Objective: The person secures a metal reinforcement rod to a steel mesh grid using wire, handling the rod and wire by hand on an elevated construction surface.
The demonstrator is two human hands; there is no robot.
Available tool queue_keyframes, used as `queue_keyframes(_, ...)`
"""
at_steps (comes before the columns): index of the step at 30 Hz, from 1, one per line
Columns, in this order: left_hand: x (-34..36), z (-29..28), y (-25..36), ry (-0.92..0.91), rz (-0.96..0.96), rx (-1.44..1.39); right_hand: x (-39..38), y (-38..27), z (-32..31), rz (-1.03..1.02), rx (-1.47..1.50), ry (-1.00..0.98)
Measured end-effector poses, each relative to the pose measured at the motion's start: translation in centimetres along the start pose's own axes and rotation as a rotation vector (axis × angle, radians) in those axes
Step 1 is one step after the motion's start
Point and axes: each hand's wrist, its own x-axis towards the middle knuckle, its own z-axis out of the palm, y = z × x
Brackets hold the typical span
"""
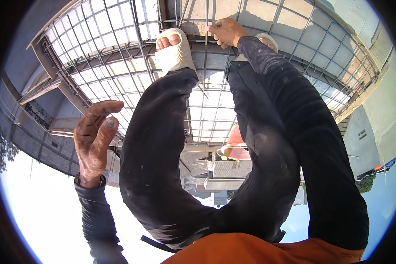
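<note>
My right hand (229,31) reaches down to a grid of steel reinforcing bars (206,59) beside my right foot. Its thumb and fingers are drawn together right at one bar; whether they grip that bar or something small on it I cannot make out. Out to the left, my left hand (92,138) hangs in the air with its fingers bent and the thumb apart, holding nothing. My feet, in cream sandals (175,55), straddle several bars of the grid.
Boards and pale panels (268,20) lie beneath the bars. A timber frame (42,90) edges the grid at left. Behind my legs are a red object (236,143) and pale blocks (231,168). A grey block wall (44,152) stands at far left.
</note>
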Motion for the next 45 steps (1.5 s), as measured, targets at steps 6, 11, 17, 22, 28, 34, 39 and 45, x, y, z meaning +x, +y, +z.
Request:
queue_keyframes(6, -10.7, 2.0, 4.3, -0.027, -0.136, -0.120, -9.5, 2.0, -2.3, -0.212, -0.456, 0.359)
queue_keyframes(11, -16.1, 3.2, 6.2, -0.115, 0.044, 0.240, -19.6, 1.8, -8.6, -0.050, -0.271, 0.232)
queue_keyframes(17, -19.4, -3.0, 9.4, -0.124, -0.022, -0.052, -31.1, 1.2, -12.2, 0.139, 0.522, 0.487)
queue_keyframes(22, -18.9, -9.5, 11.1, -0.103, 0.102, 0.095, -40.7, 3.7, -4.6, 0.210, 0.961, 0.698)
queue_keyframes(28, -17.3, -15.4, 10.1, -0.085, 0.133, 0.176, -46.6, 7.6, 12.7, 0.341, 1.087, 0.653)
queue_keyframes(34, -17.4, -15.6, 7.2, -0.217, 0.060, 0.352, -49.0, 7.7, 27.9, 0.379, 0.776, 0.601)
queue_keyframes(39, -18.9, -14.6, 5.6, -0.349, -0.006, 0.438, -49.6, 7.6, 37.6, 0.386, 0.659, 0.505)
queue_keyframes(45, -18.5, -14.0, 5.0, -0.306, 0.096, 0.503, -52.0, 8.2, 48.4, 0.436, 0.702, 0.428)
